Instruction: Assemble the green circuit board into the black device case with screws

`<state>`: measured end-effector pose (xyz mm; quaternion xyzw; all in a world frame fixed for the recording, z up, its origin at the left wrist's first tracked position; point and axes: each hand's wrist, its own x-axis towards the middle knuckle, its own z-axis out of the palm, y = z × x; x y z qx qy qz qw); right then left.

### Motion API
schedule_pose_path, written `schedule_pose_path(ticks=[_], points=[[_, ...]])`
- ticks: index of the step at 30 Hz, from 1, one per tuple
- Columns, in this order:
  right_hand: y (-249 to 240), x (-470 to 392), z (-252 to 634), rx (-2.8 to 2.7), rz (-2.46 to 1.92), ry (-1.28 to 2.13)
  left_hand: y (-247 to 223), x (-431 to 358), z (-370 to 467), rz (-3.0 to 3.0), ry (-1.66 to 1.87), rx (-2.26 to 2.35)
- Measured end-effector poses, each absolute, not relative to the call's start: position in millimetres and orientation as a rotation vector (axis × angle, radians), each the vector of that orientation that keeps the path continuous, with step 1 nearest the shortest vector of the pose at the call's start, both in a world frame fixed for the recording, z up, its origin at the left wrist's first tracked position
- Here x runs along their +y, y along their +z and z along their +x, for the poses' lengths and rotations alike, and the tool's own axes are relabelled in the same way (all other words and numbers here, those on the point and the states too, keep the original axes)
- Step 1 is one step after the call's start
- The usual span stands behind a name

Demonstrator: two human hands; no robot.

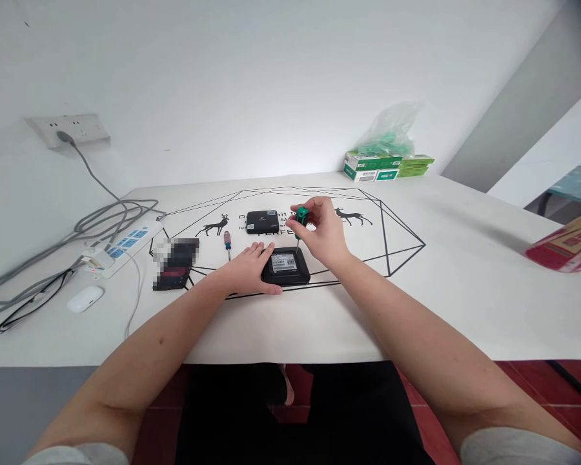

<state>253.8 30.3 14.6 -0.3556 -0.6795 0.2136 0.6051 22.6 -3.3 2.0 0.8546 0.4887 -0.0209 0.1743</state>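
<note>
A green-handled screwdriver (301, 217) stands upright in my right hand (323, 231), its handle pinched between thumb and fingers. The shaft reaches down to the upper right part of a black electronic box (300, 279), which lies with its white label up. Whether the tip sits in a screw is too small to make out. Around the left side of this box my left hand (246, 270) is closed, thumb along the near edge and fingers toward the far edge. Just beyond lies a second flat black box (262, 221). A smaller screwdriver (227, 243) with a red-and-blue handle rests left of it.
To the left are a phone (177, 263), a white power strip (130, 240) with grey cable, a white earbud case (86, 299) and glasses (33, 300). Green-and-white cartons (372, 166) under a plastic bag (392, 132) stand back right. A red package (566, 245) sits at the right edge.
</note>
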Motion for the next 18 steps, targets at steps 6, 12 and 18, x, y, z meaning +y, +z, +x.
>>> schedule_pose_path(ticks=[6,12,18], points=[[14.5,29.7,255.5,-1.665,-0.766,0.364,5.6,-4.4,25.0,2.409,-0.097,1.400],[15.9,33.4,259.8,-1.657,-0.730,0.027,6.8,-5.5,25.5,2.418,-0.168,1.406],[18.5,28.9,258.6,-1.669,-0.774,0.099,6.1,-5.0,24.6,2.401,-0.150,1.404]])
